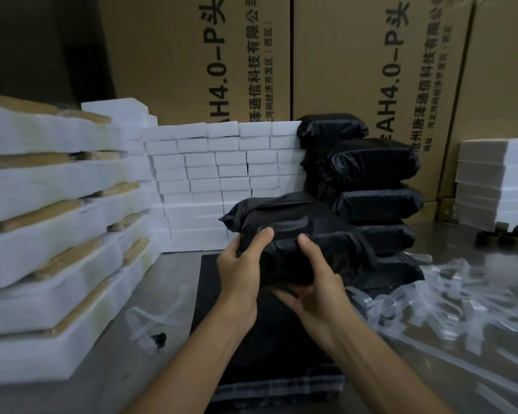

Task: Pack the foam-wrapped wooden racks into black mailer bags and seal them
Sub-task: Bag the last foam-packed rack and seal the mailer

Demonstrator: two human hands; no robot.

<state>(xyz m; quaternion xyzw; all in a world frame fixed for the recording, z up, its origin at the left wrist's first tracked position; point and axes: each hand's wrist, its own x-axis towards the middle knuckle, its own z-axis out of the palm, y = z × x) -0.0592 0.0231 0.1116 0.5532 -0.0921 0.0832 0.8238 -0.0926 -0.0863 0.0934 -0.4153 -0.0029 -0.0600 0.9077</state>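
Observation:
A packed black mailer bag (293, 234) is held above the table in the middle of the head view. My left hand (241, 270) grips its near left end, thumb on top. My right hand (314, 285) grips the near right end, thumb on top and fingers underneath. To the right of it stands a stack of packed black bags (371, 180). Foam-wrapped wooden racks (51, 222) are piled at the left. Flat black mailer bags (281, 354) lie on the table under my forearms.
A wall of small white foam blocks (222, 174) stands behind, with large cardboard boxes (251, 55) at the back. More foam blocks (497, 180) sit at the right. Several clear peeled strips (449, 303) litter the steel table at the right and near left.

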